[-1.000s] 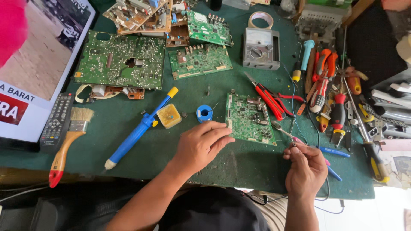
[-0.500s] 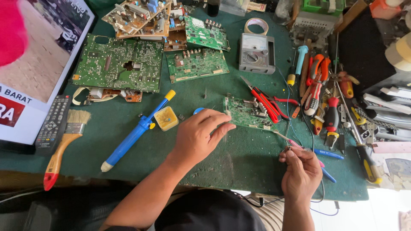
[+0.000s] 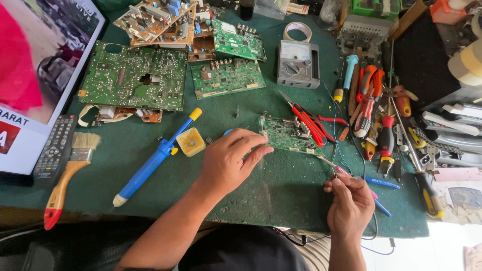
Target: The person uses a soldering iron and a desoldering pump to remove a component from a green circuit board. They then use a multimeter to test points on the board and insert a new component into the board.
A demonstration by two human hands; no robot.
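Left hand lies palm down on the green mat, fingers spread loosely, fingertips touching the left edge of a small green circuit board. It clasps nothing; a bit of blue shows under the knuckles, too hidden to identify.

Right hand sits near the mat's front edge, fingers pinched narrow around a thin soldering iron. The iron's tip points up-left, ending just at the small board's lower right corner; whether it touches, cannot tell. A thin cable trails from under this hand toward the person's lap.

The small board lies flat at mat centre, between the two hands, with red pliers resting across its right end.

Around:
- Yellow square tin just left of the left hand.
- Blue desoldering pump with yellow cap, lying diagonally beside the tin.
- Brush with orange handle, near the mat's left edge.
- Remote beside the brush, against a lit screen.
- Large green board far left, two smaller ones to its right, brown boards stacked behind.
- Grey analogue meter behind the small board; tape roll behind that.
- Heap of screwdrivers and pliers along the right side.
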